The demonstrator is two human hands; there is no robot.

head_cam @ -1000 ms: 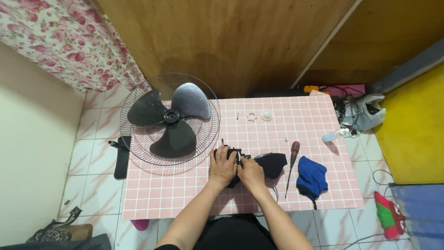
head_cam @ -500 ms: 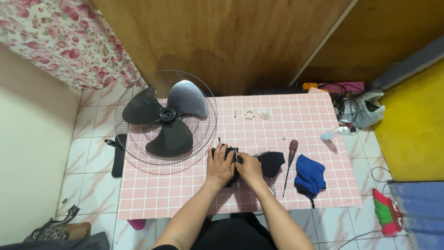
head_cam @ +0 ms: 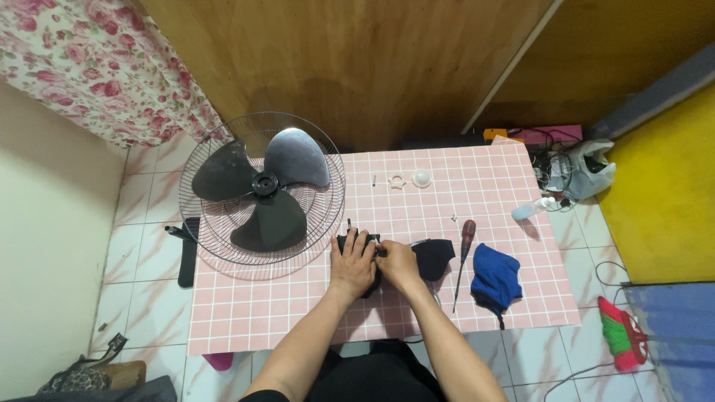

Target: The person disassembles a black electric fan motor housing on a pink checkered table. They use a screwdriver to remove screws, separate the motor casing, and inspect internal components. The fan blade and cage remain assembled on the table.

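My left hand lies over a black fan motor unit on the pink checked table, gripping it. My right hand touches the same unit from the right, fingertips pinched at its top edge. A short metal shaft sticks out beyond my left fingers. A black motor cover lies just right of my right hand. To the left, a three-bladed fan blade rests in a round wire guard.
A red-handled screwdriver and a blue cloth lie at the right. A white cap, a white ring nut and small screws sit at the back. Cables and a bag crowd the floor at right.
Both hands have stayed on the motor unit, with only small finger shifts. The view has drifted slightly.
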